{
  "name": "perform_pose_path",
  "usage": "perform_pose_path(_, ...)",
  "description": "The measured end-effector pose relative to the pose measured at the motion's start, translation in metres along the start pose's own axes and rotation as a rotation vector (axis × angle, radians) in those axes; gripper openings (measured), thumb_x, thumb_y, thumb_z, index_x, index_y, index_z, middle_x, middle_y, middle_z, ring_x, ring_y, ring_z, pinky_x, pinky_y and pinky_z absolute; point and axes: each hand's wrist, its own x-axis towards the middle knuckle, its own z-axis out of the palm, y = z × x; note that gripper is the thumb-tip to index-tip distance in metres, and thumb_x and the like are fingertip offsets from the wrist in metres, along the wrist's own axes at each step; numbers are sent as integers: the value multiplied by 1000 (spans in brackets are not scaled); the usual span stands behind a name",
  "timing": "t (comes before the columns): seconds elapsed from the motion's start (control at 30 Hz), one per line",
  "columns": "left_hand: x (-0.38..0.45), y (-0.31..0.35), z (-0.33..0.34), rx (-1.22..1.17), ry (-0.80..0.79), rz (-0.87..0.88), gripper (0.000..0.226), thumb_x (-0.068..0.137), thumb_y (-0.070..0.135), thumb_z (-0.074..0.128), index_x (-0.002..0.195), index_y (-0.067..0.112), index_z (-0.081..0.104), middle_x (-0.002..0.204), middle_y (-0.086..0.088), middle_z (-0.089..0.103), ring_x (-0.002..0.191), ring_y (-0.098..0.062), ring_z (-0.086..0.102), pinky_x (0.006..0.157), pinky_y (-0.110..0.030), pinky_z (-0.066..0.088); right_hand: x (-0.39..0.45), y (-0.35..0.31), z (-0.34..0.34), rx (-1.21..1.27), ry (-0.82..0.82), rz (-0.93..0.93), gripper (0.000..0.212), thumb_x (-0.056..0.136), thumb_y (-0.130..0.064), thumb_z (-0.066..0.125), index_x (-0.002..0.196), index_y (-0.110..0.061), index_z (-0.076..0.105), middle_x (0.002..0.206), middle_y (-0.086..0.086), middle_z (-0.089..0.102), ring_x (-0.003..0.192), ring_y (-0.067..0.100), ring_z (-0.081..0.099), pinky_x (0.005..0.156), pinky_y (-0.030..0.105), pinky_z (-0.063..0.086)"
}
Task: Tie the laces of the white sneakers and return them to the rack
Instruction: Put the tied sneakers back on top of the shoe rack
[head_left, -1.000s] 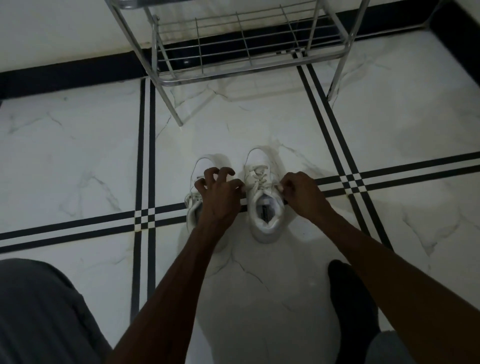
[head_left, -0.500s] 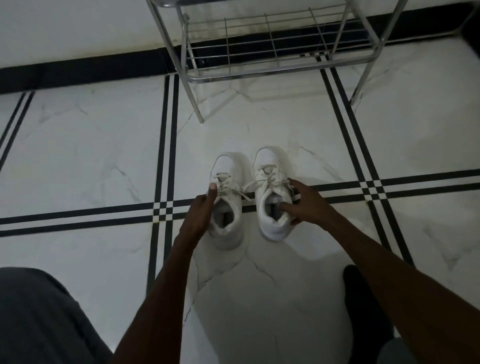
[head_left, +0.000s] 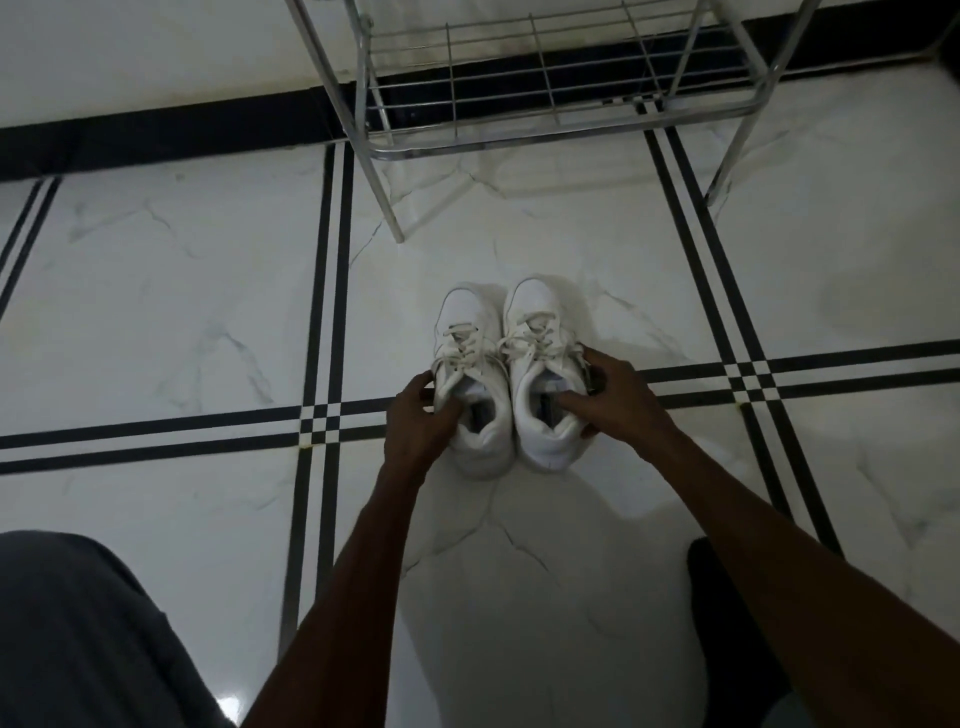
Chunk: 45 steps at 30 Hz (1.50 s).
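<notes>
Both hands have shifted from the laces to the shoe collars since the earlier frame, and the rack (head_left: 561, 98) now sits closer in my view. On the marble floor (head_left: 171, 322), the two white sneakers stand side by side, touching, toes pointed at the rack, just short of its front legs. My left hand (head_left: 423, 421) is curled around the outer collar of the left sneaker (head_left: 470, 374), thumb toward the opening; my right hand (head_left: 615, 397) clasps the right sneaker (head_left: 543, 374), one finger hooked inside the heel opening, the rest wrapped along the outer side. Laces (head_left: 530, 343) look drawn and knotted, though the dim light leaves me unsure how firm the bows are. I judge these shoes light, with soft padded collars that give under a pinch and stiffer soles below, so the heel rim is the sound place to hold. Lifting them to the wire shelf appears to be the step in hand.
</notes>
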Motion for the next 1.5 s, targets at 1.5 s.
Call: perform_pose_path(1.5,140,474,-98,25,78,39,54,97,13,66,149,20,54,122,7,69,86,10,65,69,-11,55,189,-388,-266,-66,-32,-2,63,89,-12,70,146,-12,45,130,4,63,100,9,63,77,4,49)
